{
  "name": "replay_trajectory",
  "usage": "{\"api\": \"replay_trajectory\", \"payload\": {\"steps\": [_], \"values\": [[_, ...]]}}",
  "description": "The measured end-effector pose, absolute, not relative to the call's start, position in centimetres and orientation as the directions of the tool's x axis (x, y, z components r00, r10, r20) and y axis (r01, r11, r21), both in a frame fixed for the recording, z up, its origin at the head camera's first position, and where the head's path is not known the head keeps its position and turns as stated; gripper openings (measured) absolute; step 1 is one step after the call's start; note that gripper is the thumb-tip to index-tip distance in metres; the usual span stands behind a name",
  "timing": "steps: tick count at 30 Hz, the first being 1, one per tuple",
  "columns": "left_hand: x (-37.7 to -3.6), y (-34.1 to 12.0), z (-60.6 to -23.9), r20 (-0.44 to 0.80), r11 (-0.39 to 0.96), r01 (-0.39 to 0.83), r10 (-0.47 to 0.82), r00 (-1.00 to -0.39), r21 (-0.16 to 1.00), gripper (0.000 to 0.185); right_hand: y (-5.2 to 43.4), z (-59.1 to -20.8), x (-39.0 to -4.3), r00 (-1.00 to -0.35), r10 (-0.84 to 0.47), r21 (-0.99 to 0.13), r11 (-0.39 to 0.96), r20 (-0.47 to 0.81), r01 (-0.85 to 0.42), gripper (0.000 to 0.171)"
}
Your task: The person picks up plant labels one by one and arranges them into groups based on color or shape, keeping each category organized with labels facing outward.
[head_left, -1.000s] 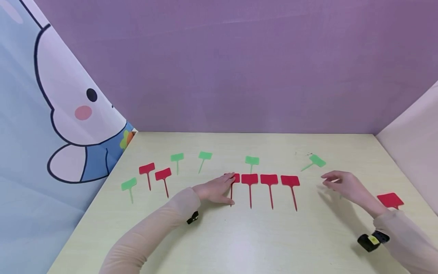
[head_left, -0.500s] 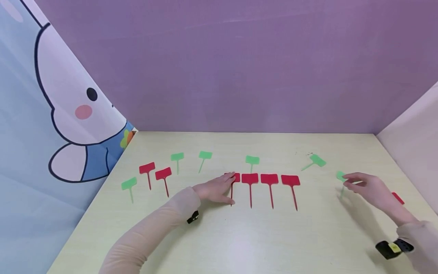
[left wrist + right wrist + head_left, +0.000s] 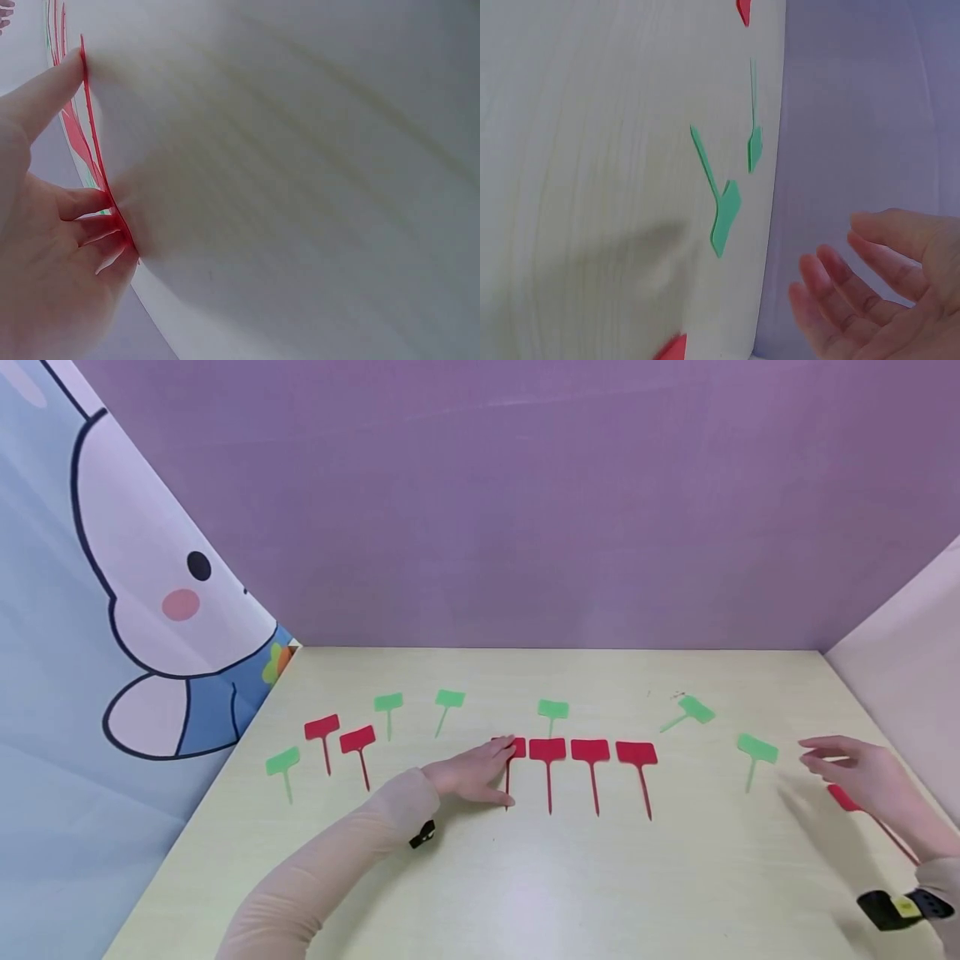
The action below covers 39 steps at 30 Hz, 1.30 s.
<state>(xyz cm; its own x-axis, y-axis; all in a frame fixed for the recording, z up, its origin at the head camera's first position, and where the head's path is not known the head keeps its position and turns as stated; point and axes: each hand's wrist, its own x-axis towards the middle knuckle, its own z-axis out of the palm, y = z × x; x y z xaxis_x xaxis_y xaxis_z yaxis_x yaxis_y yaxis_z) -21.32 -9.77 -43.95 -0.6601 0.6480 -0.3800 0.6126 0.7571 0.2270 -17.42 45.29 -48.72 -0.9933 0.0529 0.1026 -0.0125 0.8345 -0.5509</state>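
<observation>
T-shaped plant labels, some red and some green, lie on the table. My left hand rests on the leftmost red plant label of the middle row, fingertips on its head and thumb at the lower end of its stem. In the left wrist view that label spans from thumb to fingers. Holding nothing, my right hand hovers over the right side with relaxed fingers. Beneath it lies a partly covered red plant label, and to its left a green plant label.
Three more red labels continue the row rightward. Two red labels and several green labels lie to the left. Other green ones lie farther back. A purple backdrop stands behind the table.
My right hand has moved steadily right, uncovering the green plant label and passing over the far-right red one. The left hand has stayed in place.
</observation>
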Motion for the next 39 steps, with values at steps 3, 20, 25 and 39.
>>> {"api": "replay_trajectory", "payload": {"steps": [3, 20, 25, 39], "values": [[-21.3, -9.8, -44.0, -0.378, 0.756, 0.614, 0.650, -0.659, 0.228, 0.085, 46.4, -48.9, -17.3, -0.994, 0.056, -0.543, 0.840, 0.090, -0.002, 0.040], [-21.2, -9.9, -43.9, -0.374, 0.749, 0.626, 0.656, -0.656, 0.216, 0.085, 50.1, -50.4, -16.7, -0.995, 0.092, -0.478, 0.876, 0.040, 0.062, 0.050], [-21.2, -9.9, -43.9, -0.376, 0.752, 0.622, 0.652, -0.658, 0.217, 0.085, 50.5, -50.8, -16.6, -0.996, 0.081, -0.470, 0.881, 0.040, 0.053, 0.050], [-21.1, -9.8, -43.9, -0.382, 0.759, 0.609, 0.646, -0.661, 0.229, 0.085, 49.8, -49.5, -15.9, -0.994, 0.101, -0.440, 0.891, -0.048, 0.111, 0.064]]}}
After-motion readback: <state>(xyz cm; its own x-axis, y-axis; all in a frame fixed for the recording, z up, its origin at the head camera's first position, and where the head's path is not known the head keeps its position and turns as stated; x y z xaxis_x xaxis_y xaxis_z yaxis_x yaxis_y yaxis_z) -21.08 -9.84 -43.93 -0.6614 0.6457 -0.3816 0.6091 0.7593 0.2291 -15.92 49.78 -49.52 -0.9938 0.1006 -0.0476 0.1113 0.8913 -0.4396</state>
